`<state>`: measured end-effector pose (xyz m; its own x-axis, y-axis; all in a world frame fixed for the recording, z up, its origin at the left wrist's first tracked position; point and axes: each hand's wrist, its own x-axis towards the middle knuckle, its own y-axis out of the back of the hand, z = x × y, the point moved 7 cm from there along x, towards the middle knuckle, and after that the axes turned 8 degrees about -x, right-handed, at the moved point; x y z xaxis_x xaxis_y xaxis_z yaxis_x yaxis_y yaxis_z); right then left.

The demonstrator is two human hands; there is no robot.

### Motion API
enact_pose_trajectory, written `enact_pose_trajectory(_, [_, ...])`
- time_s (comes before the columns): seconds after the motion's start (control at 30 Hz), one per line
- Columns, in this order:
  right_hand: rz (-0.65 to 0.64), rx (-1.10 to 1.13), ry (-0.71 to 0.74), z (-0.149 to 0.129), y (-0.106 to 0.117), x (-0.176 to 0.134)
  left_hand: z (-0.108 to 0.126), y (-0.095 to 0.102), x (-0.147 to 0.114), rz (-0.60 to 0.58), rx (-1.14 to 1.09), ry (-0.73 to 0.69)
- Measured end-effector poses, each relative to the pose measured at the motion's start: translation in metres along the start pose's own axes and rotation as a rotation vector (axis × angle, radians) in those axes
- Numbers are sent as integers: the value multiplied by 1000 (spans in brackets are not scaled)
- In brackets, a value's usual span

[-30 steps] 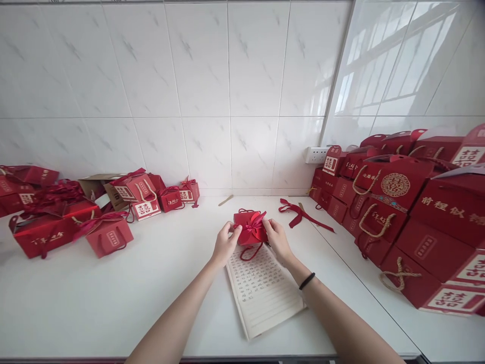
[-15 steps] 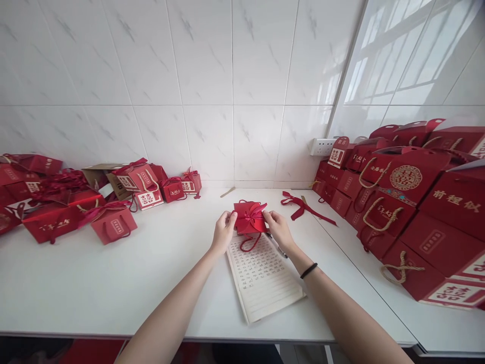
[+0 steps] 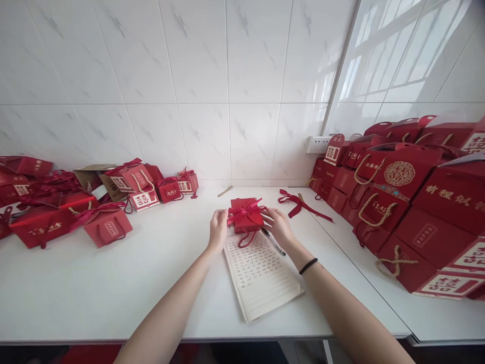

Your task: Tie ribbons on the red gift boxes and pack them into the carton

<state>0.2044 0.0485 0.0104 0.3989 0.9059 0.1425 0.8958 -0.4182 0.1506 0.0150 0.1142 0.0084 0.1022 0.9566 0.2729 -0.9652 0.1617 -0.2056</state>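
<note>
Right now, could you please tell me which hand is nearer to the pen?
The right hand: it is close beside the pen, while the left hand is farther off, across the red box.

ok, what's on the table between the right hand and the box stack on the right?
Head view: between the right hand and box stack lie a loose red ribbon and, behind it, a thin strip.

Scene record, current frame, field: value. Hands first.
left hand: at left side of red gift box; hold unclear
right hand: fingers spread by the box's right edge
box top: pinkish-red ribbon
notebook: lined page, partly handwritten, on the box's near side
pen: near right hand
loose red ribbon: on white tabletop, right of box
far right: stacked red gift boxes, some rope-handled
</note>
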Motion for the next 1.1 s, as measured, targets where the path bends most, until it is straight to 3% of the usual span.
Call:
enact_pose_trajectory(0.1, [103,-198,-9,0,20,4,-7,14,8,95,14,39])
enact_pose_trajectory(0.2, [106,-434,-12,5,28,4,-12,22,12,117,71,61])
enact_pose_trajectory(0.33, [47,-606,-41,21,27,3,-18,15,9,67,154,81])
enact_pose_trajectory(0.43, [125,-636,-14,18,35,7,-20,5,5,16,209,59])
enact_pose_trajectory(0.57, [287,-602,112,-7,46,11,-21,-1,0,-31,258,11])
enact_pose_trajectory(0.63, [306,-578,176,-17,43,9,-19,-4,-1,-78,295,-49])
enact_pose_trajectory(0.83, [216,-514,162,-12,25,4,-17,-15,-6,-285,418,-177])
enact_pose_trajectory(1.1, [112,-67,-11,7,24,14,-16,-16,-2,-275,415,-176])
